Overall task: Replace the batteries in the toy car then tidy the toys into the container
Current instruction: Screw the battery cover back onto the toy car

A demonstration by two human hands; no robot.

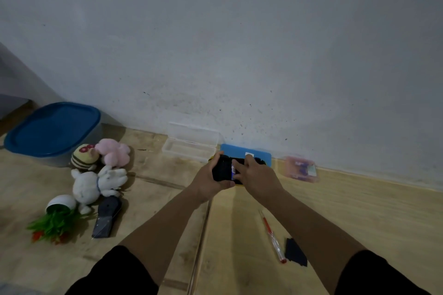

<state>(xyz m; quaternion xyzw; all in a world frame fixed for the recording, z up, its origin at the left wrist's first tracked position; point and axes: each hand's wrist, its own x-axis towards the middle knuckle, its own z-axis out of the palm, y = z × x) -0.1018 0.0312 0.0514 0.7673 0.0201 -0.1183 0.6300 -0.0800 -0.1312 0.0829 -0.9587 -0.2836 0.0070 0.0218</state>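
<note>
Presently the left hand (211, 178) holds the toy car (224, 170) underside up, fingers wrapped closed around it. Right hand (254, 175) fingers (236, 166) press a battery (233, 170) into the bay, gripping nothing. Advise seating it flat, polarity checked. Container (51, 130) lies well left, lid on.

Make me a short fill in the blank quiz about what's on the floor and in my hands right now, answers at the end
1. The toy car is gripped by the ____ hand, while the right hand presses a battery into it.
2. The lid on the big container is ____ in colour.
3. The red screwdriver lies on the ____.

Answers: left; blue; floor
</note>
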